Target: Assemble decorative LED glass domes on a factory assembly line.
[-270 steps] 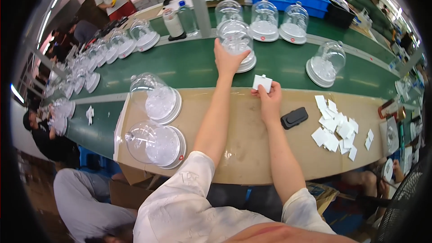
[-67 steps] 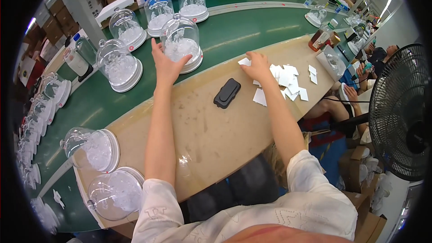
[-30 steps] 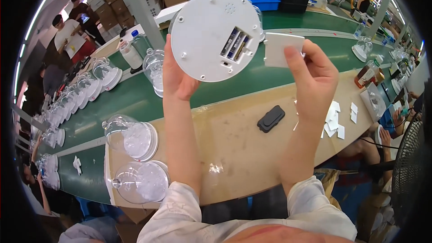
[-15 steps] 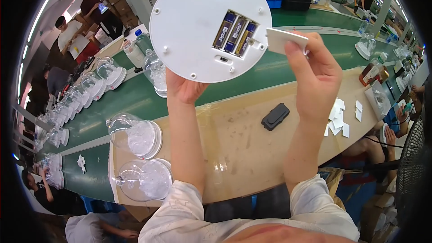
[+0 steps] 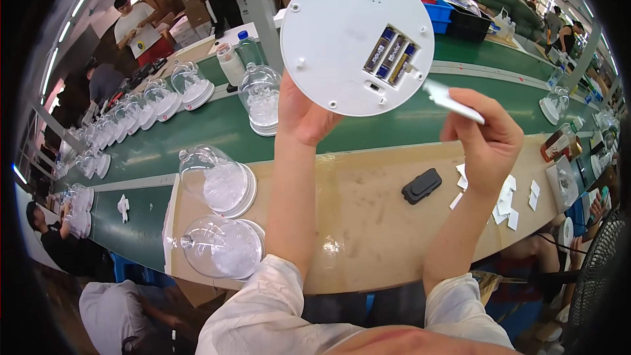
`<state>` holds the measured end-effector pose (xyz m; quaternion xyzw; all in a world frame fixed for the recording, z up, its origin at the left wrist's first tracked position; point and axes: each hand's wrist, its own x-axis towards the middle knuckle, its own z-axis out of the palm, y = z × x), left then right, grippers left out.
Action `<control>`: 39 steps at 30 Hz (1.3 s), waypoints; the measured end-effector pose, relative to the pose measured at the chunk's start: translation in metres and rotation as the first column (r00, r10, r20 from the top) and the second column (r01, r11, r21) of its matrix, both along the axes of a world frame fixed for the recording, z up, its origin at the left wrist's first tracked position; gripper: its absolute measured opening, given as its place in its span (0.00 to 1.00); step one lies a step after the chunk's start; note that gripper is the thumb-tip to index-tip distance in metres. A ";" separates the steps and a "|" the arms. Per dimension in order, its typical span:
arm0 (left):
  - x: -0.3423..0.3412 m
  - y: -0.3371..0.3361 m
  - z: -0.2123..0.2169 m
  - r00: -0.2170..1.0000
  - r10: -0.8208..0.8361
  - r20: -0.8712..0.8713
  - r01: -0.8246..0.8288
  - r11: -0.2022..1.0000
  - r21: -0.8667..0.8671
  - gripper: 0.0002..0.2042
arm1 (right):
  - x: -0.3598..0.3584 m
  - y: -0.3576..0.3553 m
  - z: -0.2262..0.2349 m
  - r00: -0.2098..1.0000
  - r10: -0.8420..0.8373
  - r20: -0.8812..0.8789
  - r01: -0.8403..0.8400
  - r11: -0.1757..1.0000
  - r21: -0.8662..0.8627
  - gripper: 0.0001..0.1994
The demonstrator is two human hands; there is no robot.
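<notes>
1. Round white plastic base (image 5: 348, 33), turned underside-up, is held high above the tabletop (image 5: 368, 217) by the left hand (image 5: 303, 113); its open battery bay shows three cells side by side.
2. The left hand grips the base at its lower left rim, fingers behind it and thumb on the near face, so it is closed on the disc rather than spread.
3. The right hand (image 5: 483, 133) pinches a small flat white plastic cover (image 5: 452, 100) between thumb and fingertips, tilted, its near end just beside the base's lower right rim and close to the bay, not yet seated.
4. Risk, as I judge it: the cover is held edge-on by a light pinch, so it could slip and drop among the loose white covers (image 5: 509, 198) on the tabletop.
5. The one-handed rim grip leaves the base free to rock; pressure from the cover could tip it or jostle the cells.
6. Below lie a small black oblong device (image 5: 421, 185) and two clear plastic domes on white bases (image 5: 220, 217); more domes stand on the green conveyor belt (image 5: 210, 131).
</notes>
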<state>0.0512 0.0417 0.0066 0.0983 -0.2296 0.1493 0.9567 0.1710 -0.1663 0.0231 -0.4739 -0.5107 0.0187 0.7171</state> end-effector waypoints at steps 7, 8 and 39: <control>-0.003 -0.008 0.002 0.986 -0.117 0.121 0.122 0.992 -0.036 0.29 | -0.003 0.000 0.002 0.995 0.071 0.069 -0.084 0.977 0.197 0.15; -0.003 -0.008 0.001 0.990 -0.096 0.107 0.097 0.995 -0.012 0.29 | -0.001 -0.001 -0.001 0.996 -0.005 0.094 -0.008 0.991 0.133 0.15; 0.003 -0.020 -0.003 0.980 -0.066 0.189 0.042 0.991 0.129 0.28 | -0.020 0.012 0.010 0.943 0.085 -0.321 -0.070 0.996 0.059 0.14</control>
